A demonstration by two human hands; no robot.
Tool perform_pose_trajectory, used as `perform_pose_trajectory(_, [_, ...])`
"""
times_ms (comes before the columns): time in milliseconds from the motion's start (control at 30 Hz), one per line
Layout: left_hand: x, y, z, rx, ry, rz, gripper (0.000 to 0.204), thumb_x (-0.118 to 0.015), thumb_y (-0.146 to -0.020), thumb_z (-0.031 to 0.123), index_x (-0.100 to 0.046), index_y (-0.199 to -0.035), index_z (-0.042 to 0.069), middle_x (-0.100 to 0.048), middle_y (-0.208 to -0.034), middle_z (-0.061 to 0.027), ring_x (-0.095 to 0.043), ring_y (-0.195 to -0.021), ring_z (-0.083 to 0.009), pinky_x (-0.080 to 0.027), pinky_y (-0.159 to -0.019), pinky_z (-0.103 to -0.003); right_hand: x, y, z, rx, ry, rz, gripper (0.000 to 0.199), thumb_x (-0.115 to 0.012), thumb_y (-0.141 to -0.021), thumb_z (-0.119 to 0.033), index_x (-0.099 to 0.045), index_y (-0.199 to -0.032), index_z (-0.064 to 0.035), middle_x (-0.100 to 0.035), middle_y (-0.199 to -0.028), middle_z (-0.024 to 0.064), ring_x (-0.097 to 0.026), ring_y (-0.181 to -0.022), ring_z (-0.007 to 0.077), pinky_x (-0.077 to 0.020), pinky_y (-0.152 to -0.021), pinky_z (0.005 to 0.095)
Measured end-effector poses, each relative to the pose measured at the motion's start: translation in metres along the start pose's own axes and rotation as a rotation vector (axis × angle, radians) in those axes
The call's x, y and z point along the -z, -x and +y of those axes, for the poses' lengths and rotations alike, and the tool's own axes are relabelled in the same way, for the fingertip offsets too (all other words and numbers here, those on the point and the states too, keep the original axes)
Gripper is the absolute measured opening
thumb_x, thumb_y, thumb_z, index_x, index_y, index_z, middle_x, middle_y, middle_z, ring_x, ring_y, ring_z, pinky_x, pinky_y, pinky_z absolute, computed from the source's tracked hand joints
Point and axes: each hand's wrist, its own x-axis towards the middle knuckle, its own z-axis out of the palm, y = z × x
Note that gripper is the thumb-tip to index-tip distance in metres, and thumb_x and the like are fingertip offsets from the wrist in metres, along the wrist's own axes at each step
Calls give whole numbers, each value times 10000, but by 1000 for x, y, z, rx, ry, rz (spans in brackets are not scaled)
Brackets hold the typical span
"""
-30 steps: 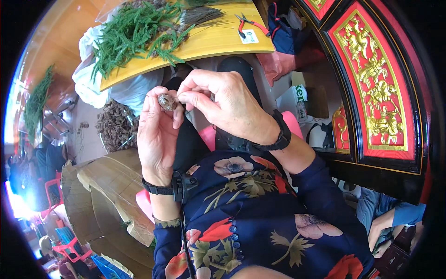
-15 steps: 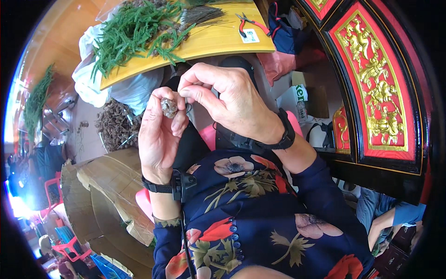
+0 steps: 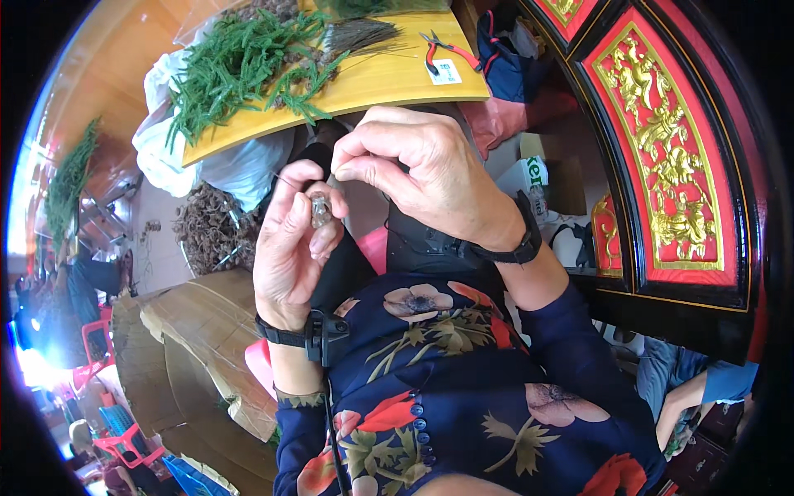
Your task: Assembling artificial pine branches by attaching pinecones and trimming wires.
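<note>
Between thumb and fingers of my left hand (image 3: 291,240) sits a small brown pine cone (image 3: 320,210), its scales facing up. Just to the right, my right hand (image 3: 418,169) is closed in a pinch beside the cone, thumb against forefinger. What it pinches looks like a thin dark wire, mostly hidden by the fingers; a short thin end pokes out by my left fingertips. Both hands are held over my lap, in front of the yellow table's near edge.
On the yellow table (image 3: 389,93) lie green artificial pine sprigs (image 3: 236,70), a bundle of dark wires (image 3: 361,35) and red-handled pliers (image 3: 451,51). Many brown cones (image 3: 213,227) are heaped on the floor at left, near flattened cardboard (image 3: 194,322). A carved red-and-gold panel (image 3: 662,149) stands at right.
Both hands have shifted slightly to the right. The cone has turned and sits lower in my left fingers; my right hand keeps its pinch.
</note>
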Motion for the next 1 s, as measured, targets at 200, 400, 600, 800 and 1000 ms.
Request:
perform_pose_trajectory(200, [3, 5, 12, 199, -151, -7, 330, -576, -932, 258, -557, -1063, -44, -602, -829, -88, -387, -558, -52, -332, -520, -171, 3, 0, -3, 78, 95, -80, 39, -663, -824, -29, -640, -854, -19, -624, -788, 57, -602, -674, 141, -464, -604, 262])
perform_pose_trajectory(400, [-2, 4, 10, 96, -146, 52, 272, -574, -931, 227, -588, -1010, -33, -603, -818, -74, -397, -589, -50, -330, -534, -171, -8, 7, 1, -333, -330, -65, 69, -634, -874, -49, -634, -910, 10, -636, -819, 39, -603, -700, 91, -485, -634, 224])
perform_pose_trajectory(600, [-8, 3, 5, 90, -245, 210, 214, -570, -933, 182, -591, -1025, -10, -606, -835, -50, -410, -614, -54, -332, -548, -174, -25, 6, 1, -589, -817, -191, 124, -610, -903, -61, -629, -943, 55, -634, -834, 50, -614, -716, 92, -501, -656, 202])
perform_pose_trajectory(800, [-9, 1, 3, 82, -279, 196, 179, -574, -932, 170, -596, -1022, 18, -604, -851, -23, -419, -633, -45, -331, -554, -170, -25, 9, 9, -536, -805, -107, 132, -611, -901, -63, -634, -959, 53, -636, -830, 51, -618, -715, 100, -505, -651, 213])
perform_pose_trajectory(1000, [-7, 1, 4, 104, -204, 179, 160, -573, -934, 179, -594, -1000, 34, -591, -845, 0, -410, -638, -37, -313, -550, -167, -29, 8, 7, -574, -783, -74, 108, -616, -895, -55, -642, -912, 49, -627, -794, 42, -612, -700, 91, -501, -626, 209])
